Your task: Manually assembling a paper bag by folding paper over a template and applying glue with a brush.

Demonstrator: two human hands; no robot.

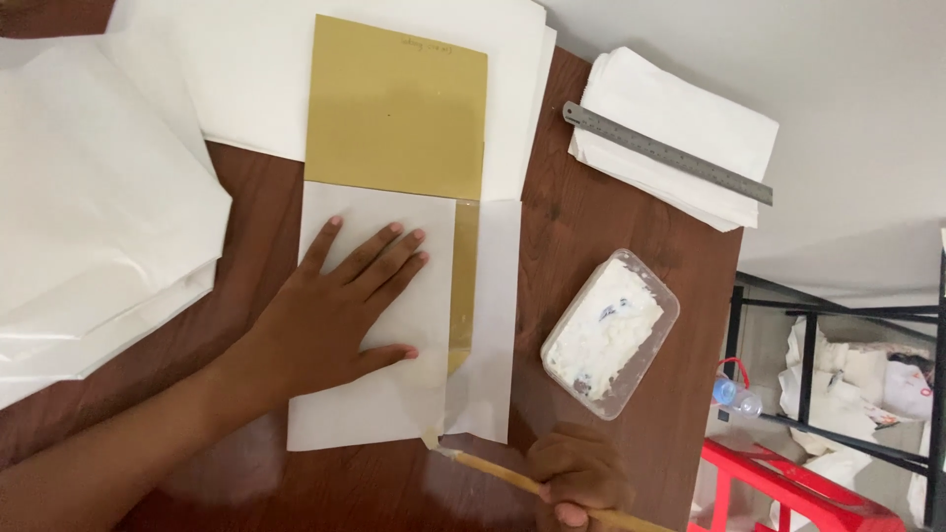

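Flanking folded paper [394, 325]: paste tub [609, 335], ruler [666, 153].

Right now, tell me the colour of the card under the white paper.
Gold card, clearest in the head view.

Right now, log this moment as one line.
left hand: flat on white paper | right hand: holds brush, tip at paper's lower edge | gold card under paper | paste tub right
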